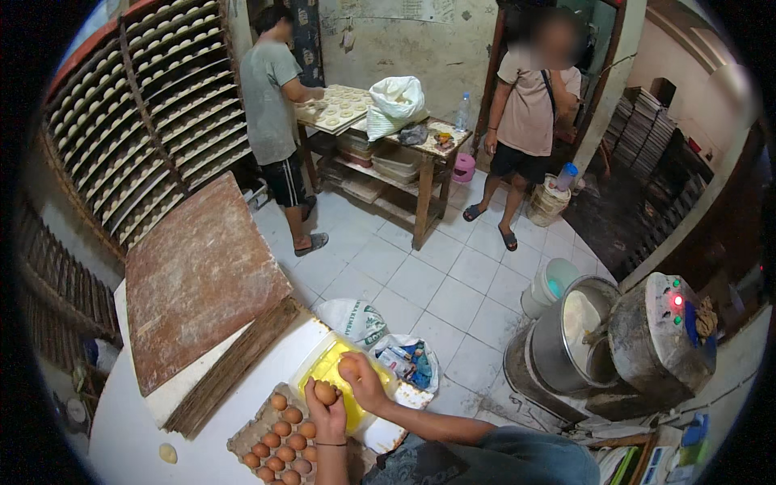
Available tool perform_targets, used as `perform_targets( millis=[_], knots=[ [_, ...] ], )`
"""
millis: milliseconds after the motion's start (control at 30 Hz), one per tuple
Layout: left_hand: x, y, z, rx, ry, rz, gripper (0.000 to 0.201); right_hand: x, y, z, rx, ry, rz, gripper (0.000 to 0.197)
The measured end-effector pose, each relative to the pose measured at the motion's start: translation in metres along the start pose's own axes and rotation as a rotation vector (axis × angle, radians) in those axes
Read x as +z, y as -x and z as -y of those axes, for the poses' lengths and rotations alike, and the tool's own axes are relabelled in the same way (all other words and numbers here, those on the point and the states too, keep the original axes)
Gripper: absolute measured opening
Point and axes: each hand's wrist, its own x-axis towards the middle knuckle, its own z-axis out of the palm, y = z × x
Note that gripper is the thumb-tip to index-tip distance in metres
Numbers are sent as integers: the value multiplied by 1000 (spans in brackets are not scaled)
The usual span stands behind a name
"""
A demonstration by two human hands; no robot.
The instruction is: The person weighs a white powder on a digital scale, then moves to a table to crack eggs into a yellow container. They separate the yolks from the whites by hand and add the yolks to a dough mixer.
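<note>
My left hand [327, 422] is closed around a brown egg [326, 394]. Just beside it, my right hand [370, 390] grips another egg [348, 369], lighter in tone. Both hands are over a rectangular tub [303, 373] with bright yellow inside; whether that is liquid or the tub's own colour is hard to tell. Left of my left forearm lies a grey cardboard egg tray [240, 440] holding several brown eggs [273, 440]. The tub and tray rest on a white table [129, 436].
Stacked floury boards [202, 283] stand on the table's left, near a small dough piece [167, 453]. A mixer [566, 339] stands right; sacks [352, 319] lie beyond the table. One person [275, 105] works at a wooden table [424, 186]; another [525, 105] stands by the doorway. Racks [145, 113] hold dough.
</note>
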Motion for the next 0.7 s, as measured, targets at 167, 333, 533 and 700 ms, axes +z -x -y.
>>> perform_targets(
  millis=[167, 333, 533, 700],
  knots=[
    [16, -5, 3, -15, 66, -3, 23, 1, -6, -11, 176, -103, 176, 32],
    [-11, -26, 6, 11, 179, 30, 19, -10, -22, -46, 432, -493, 187, 31],
    [44, 12, -11, 207, -184, 25, 11, -7, -25, 2, 87, -190, 51, 35],
    [34, 6, -14, 171, -25, -17, 11, 2, -18, -3, 251, -177, 282, 30]
  ],
)
